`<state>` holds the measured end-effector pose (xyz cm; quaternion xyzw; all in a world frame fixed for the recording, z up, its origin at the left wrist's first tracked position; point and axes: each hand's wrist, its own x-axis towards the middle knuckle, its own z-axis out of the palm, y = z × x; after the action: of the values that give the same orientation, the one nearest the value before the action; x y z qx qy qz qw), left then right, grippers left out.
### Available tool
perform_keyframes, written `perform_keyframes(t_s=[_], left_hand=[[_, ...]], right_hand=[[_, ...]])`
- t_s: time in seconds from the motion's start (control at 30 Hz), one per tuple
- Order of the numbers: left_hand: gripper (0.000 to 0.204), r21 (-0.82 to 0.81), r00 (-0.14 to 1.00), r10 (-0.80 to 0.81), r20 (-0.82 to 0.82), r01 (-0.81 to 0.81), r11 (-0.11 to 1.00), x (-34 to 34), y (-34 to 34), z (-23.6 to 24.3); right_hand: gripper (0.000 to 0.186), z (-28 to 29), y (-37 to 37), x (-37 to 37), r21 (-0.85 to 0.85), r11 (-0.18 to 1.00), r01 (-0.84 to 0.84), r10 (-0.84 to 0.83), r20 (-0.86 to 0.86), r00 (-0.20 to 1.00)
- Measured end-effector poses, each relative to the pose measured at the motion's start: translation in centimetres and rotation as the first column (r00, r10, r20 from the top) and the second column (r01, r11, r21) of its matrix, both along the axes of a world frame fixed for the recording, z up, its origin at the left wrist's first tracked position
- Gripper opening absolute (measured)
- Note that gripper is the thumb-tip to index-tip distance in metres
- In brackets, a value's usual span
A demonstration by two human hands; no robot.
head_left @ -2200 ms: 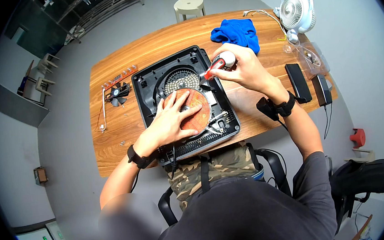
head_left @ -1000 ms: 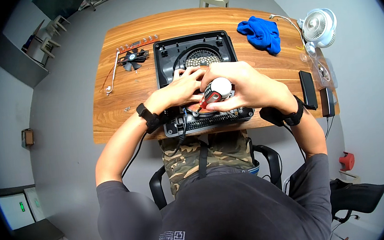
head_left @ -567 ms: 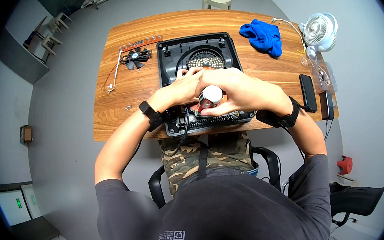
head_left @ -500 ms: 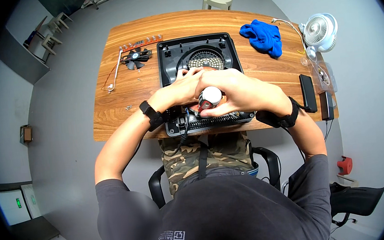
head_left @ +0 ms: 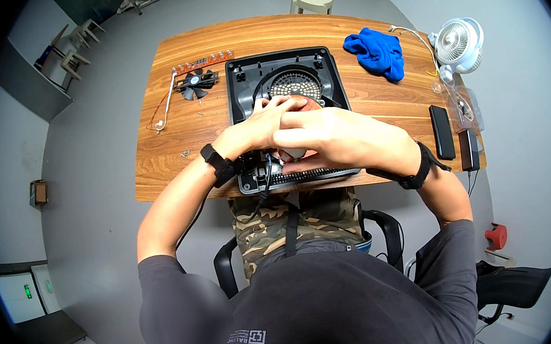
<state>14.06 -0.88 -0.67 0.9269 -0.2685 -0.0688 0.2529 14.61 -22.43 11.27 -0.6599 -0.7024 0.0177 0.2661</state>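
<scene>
A black appliance housing [head_left: 245, 83] with a round vent grille [head_left: 291, 84] lies open on the wooden table [head_left: 176, 161]. My left hand [head_left: 255, 126] and my right hand [head_left: 335, 137] meet over its near half, fingers closed together around a small whitish bottle [head_left: 290, 152] that is mostly hidden. A sliver of a reddish copper coil disc [head_left: 311, 103] shows just beyond my fingers. Both wrists wear black bands.
A small black fan [head_left: 194, 84] with wires and a narrow circuit strip [head_left: 203, 61] lie left of the housing, with loose screws [head_left: 185, 153] nearer. To the right are a blue cloth [head_left: 375, 52], white desk fan [head_left: 459, 41], clear bag [head_left: 461, 104] and two black bars [head_left: 442, 131].
My right hand brought the bottle from the housing's far right corner to the middle. My left hand left the coil disc and joined it; now my fingers cover the bottle's white cap.
</scene>
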Motion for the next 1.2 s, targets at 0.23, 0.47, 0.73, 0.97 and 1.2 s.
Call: perform_keyframes(t_s=[0.23, 0.47, 0.73, 0.97, 1.2], left_hand=[[0.066, -0.021, 0.998, -0.056, 0.003, 0.056, 0.998, -0.5, 0.4, 2.4], [0.059, -0.201, 0.992, -0.006, -0.122, -0.019, 0.979, -0.2, 3.4, -1.1], [0.05, -0.114, 0.999, -0.001, -0.034, -0.003, 0.993, -0.7, 2.1, 1.6], [0.049, -0.145, 0.998, 0.017, -0.061, -0.026, 0.989, -0.8, 1.9, 2.1], [0.051, -0.146, 0.997, 0.009, -0.076, -0.02, 0.989, -0.9, 1.7, 2.4]], right_hand=[[0.026, 1.3, -0.7, -0.5, -0.022, 0.998, 0.066, -0.064, 0.081, 0.995], [0.024, 1.7, 0.0, -0.7, -0.011, 0.999, 0.047, -0.045, 0.16, 0.986], [0.037, 1.8, 1.1, -1.1, -0.148, 0.964, 0.221, -0.162, 0.333, 0.929], [0.039, 2.2, 0.7, -1.3, -0.1, 0.984, 0.148, -0.107, 0.336, 0.936], [0.037, 3.0, 1.1, -2.5, -0.266, 0.906, 0.331, -0.253, 0.287, 0.924]])
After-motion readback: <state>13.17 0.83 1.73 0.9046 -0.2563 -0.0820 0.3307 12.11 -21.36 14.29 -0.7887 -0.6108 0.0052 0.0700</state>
